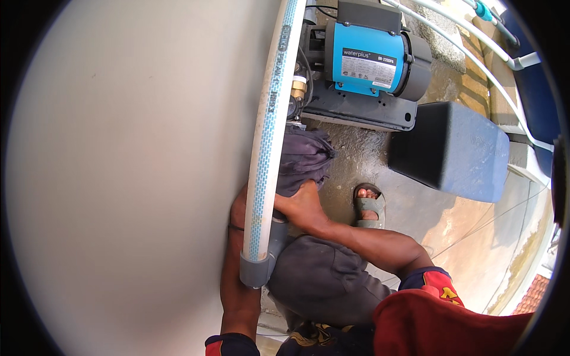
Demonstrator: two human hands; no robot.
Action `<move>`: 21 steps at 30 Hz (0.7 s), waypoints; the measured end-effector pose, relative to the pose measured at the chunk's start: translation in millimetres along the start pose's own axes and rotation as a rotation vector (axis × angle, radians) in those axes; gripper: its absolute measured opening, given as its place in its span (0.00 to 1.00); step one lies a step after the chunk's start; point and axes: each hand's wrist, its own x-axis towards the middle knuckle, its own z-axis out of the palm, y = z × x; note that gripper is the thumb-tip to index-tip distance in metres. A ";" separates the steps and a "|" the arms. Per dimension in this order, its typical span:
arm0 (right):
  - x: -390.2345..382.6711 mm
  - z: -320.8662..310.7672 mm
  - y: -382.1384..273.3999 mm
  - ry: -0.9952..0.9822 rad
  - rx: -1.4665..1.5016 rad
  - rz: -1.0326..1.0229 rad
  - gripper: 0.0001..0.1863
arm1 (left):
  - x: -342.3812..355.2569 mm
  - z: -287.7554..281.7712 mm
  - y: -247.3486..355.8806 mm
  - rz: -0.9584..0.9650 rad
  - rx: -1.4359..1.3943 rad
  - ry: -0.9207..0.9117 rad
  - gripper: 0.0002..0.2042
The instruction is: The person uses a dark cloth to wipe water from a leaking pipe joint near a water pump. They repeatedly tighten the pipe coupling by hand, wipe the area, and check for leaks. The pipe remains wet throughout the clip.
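Observation:
My right hand [304,207] is closed on a bunched dark purple cloth [306,157], its fingertips partly hidden by the folds and by a white pipe. This pipe [268,160], patterned in blue, runs upright past both hands into a grey fitting [255,270]. My left arm passes behind the pipe, and only the edge of my left hand [238,204] shows beside it; its fingers are hidden. Just beyond the cloth are a brass fitting [298,88] and a dark round gauge [292,108].
A blue and black pump motor [365,56] sits on a dark base [362,107]. To its right rests a dark plastic cover [457,151]. A large pale curved surface [130,178] fills the left side. White pipes [475,56] cross the upper right. A sandaled foot [369,204] stands on wet concrete.

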 end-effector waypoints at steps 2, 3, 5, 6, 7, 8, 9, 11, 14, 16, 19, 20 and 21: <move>-0.8 -0.1 -2.2 0.019 -0.001 -0.045 0.21 | -1.0 25.9 42.1 -0.056 -0.360 0.020 0.26; -1.0 0.4 -4.3 0.035 -0.001 -0.029 0.20 | 1.3 39.3 58.1 -0.083 -0.346 -0.003 0.27; -0.9 1.2 -9.5 0.062 -0.010 -0.060 0.21 | 12.1 63.6 75.3 -0.133 -0.154 0.140 0.28; -0.9 1.9 -11.9 0.049 -0.008 -0.013 0.21 | 15.9 71.4 80.5 -0.157 -0.059 0.212 0.29; -1.0 2.3 -13.7 0.038 -0.015 0.016 0.21 | 17.6 76.2 83.8 -0.182 0.036 0.290 0.30; -1.5 3.1 -15.2 0.023 -0.018 0.048 0.21 | 19.4 76.9 86.4 -0.184 0.049 0.303 0.27; -1.9 3.3 -16.0 0.025 -0.001 0.043 0.21 | 19.7 77.2 86.5 -0.081 -0.050 0.229 0.25; -2.7 3.1 -15.5 0.017 0.039 0.013 0.21 | 19.8 73.4 83.9 0.101 -0.271 0.047 0.20; -2.3 1.0 -10.3 -0.050 -0.066 0.166 0.23 | 16.8 68.9 75.9 -0.223 0.173 0.342 0.28; -1.6 1.9 -6.2 -0.005 0.019 -0.004 0.22 | 15.7 67.4 70.9 -0.297 0.271 0.344 0.31; 1.4 3.4 -2.6 -0.045 0.101 -0.099 0.22 | 14.7 65.0 66.7 -0.247 0.356 0.314 0.31; 2.2 3.8 -2.4 -0.075 0.138 -0.094 0.22 | 14.0 64.5 66.0 -0.236 0.376 0.310 0.30; 3.1 4.2 -2.8 -0.079 0.139 -0.112 0.23 | 13.6 63.4 65.8 -0.223 0.393 0.307 0.30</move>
